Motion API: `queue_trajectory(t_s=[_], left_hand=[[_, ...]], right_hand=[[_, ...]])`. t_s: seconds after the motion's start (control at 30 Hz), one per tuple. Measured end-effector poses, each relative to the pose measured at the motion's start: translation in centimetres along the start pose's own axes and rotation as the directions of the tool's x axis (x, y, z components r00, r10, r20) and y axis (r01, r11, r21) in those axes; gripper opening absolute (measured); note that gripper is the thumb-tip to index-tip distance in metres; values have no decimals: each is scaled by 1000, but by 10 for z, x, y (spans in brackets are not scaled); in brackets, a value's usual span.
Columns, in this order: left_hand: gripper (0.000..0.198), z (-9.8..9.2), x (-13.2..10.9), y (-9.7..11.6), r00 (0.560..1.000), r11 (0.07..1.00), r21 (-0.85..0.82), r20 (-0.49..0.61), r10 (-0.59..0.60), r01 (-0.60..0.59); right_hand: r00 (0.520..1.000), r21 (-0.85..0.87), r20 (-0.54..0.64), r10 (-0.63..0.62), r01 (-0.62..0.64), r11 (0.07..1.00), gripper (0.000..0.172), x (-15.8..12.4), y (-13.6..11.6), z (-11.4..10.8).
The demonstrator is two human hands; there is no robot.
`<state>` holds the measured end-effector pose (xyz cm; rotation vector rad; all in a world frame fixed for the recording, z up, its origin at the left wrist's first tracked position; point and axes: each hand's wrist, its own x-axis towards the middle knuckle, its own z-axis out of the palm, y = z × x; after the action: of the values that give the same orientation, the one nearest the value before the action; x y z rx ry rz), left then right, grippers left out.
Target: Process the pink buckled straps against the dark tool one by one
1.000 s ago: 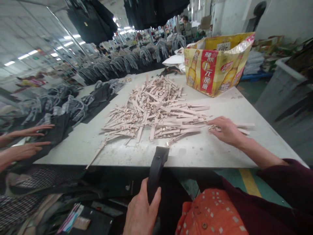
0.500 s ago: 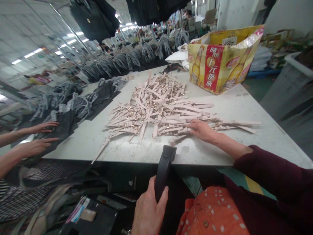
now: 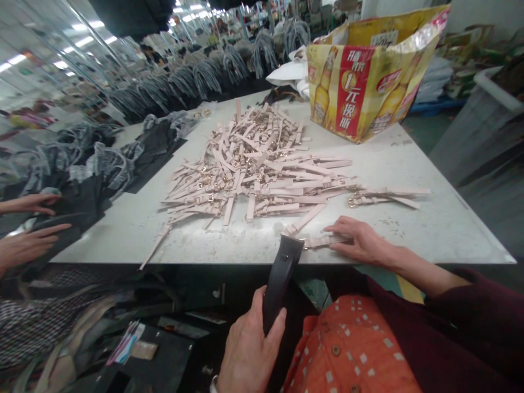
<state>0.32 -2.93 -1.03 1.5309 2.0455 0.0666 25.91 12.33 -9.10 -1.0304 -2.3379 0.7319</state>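
My left hand (image 3: 249,349) is closed around a black strap-like piece (image 3: 280,278) that stands up against the front edge of the white table (image 3: 409,229). My right hand (image 3: 360,240) lies on a beige strap with a gold buckle (image 3: 323,240) near that edge, fingers pressed flat on it. Behind it spreads a big heap of beige buckled straps (image 3: 254,169). A small separate bunch of the same straps (image 3: 385,196) lies to the right of the heap.
A yellow and red printed bag (image 3: 364,82) stands at the table's far right. Black bags in clear wrap (image 3: 102,164) cover the left side. Another person's two hands (image 3: 28,229) rest on black material at the far left. Dark clutter lies below the table.
My right hand left the small bunch at the right, reached into the heap, then drew one strap back to the near edge. The black piece tilted slightly to the right.
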Motion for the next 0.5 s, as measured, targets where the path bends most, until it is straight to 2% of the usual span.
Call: queue_trajectory(t_s=[0.17, 0.5], left_hand=[[33, 4, -2, 6, 998, 999, 6, 46, 36, -36], [25, -2, 18, 26, 996, 994, 80, 42, 75, -78]], right_hand=[[998, -56, -60, -10, 7, 998, 18, 8, -6, 11], [998, 16, -35, -54, 54, 998, 14, 16, -7, 15]])
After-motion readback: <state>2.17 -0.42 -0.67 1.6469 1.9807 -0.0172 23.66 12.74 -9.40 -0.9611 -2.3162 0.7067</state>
